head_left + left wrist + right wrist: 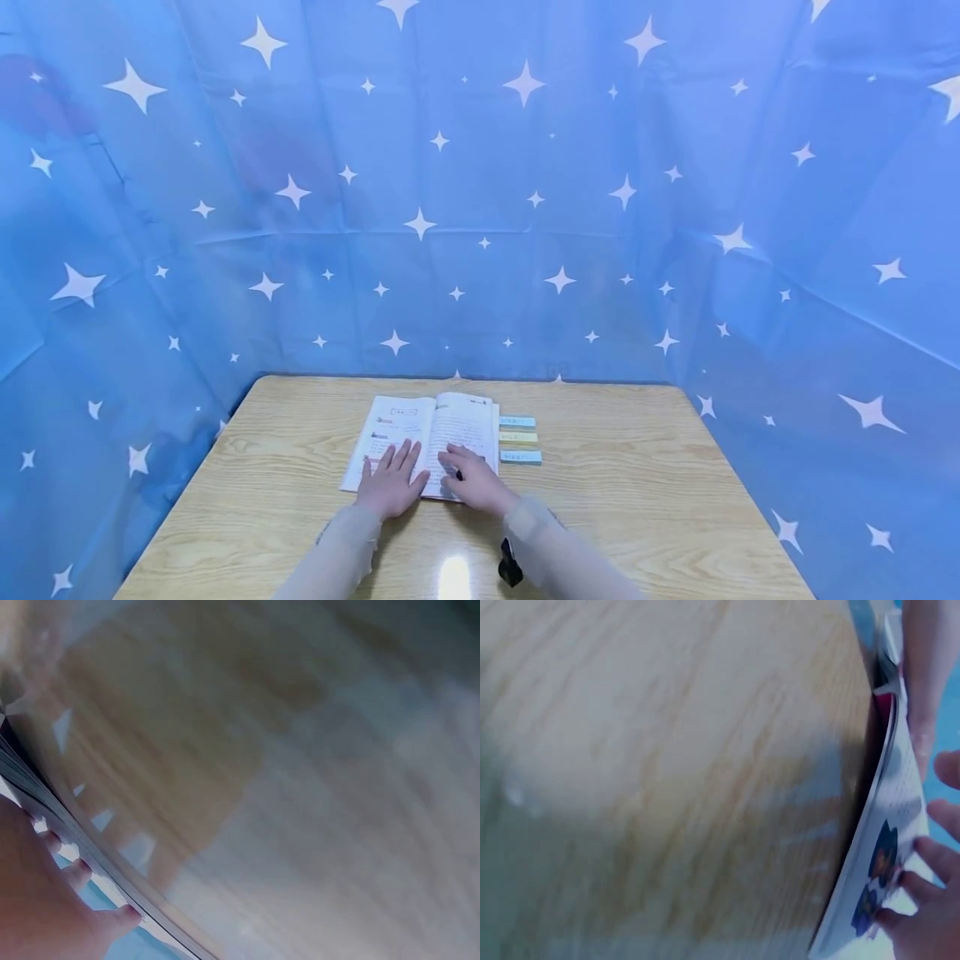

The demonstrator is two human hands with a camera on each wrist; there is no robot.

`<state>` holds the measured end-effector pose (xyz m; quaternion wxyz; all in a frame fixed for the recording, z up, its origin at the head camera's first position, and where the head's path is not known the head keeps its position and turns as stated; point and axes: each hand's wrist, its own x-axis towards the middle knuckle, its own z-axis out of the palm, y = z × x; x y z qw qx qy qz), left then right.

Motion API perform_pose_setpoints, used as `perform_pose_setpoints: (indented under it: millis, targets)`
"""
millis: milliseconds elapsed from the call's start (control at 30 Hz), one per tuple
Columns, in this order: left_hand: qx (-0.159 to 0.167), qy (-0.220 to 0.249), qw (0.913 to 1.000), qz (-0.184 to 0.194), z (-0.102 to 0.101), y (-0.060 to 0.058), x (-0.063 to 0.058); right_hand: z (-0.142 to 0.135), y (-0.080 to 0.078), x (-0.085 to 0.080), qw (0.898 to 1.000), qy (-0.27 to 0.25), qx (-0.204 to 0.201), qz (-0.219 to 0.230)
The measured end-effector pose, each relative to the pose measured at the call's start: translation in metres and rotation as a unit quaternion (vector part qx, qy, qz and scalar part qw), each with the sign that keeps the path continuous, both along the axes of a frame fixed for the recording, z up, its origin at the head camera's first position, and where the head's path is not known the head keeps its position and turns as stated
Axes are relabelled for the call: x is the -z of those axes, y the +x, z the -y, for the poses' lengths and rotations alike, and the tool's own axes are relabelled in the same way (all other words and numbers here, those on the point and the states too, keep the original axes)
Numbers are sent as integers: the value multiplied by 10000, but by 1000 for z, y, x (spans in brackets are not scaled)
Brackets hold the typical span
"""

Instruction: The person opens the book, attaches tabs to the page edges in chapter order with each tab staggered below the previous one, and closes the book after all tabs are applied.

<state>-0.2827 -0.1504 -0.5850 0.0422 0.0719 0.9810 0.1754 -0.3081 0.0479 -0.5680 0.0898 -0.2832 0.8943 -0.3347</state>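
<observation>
An open book [465, 425] with printed pages lies on the wooden table. My left hand [392, 486] rests on the lower part of its left page, fingers spread and straight. On the lower right page lies my right hand [477, 483], its fingers loosely bent and nothing gripped. The left wrist view shows the left hand [45, 892] at the lower left, thumb near the book's edge [161, 922]. In the right wrist view the right hand's fingers [934, 859] touch the page beside a dark flower picture [885, 855].
Blue and yellow sticky tabs [518, 437] stick out past the book's right edge. The wooden table [637, 467] extends to both sides. A black object [510, 565] is by the right sleeve. Behind hangs a blue curtain [480, 183] with white stars.
</observation>
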Motion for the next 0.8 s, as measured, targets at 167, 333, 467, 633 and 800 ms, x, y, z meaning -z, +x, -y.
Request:
perform_pose_setpoints:
  millis: [167, 333, 467, 633, 800]
  targets:
    - [-34, -15, 10000, -32, -1, -1, 1, 2, 3, 6, 10000, 30, 84, -45]
    - [-71, 27, 9999, 66, -2, 4, -9, 4, 3, 7, 9999, -29, 104, -95]
    - [-100, -32, 9999, 111, -1, 6, -11, 5, 2, 8, 9999, 13, 118, -126]
    - [-143, -4, 9997, 177, 0, 5, -10, 7, 3, 8, 9995, 172, 107, -225]
    - [-157, 11, 9996, 226, 1, 6, -11, 8, 5, 4, 9995, 168, 112, -254]
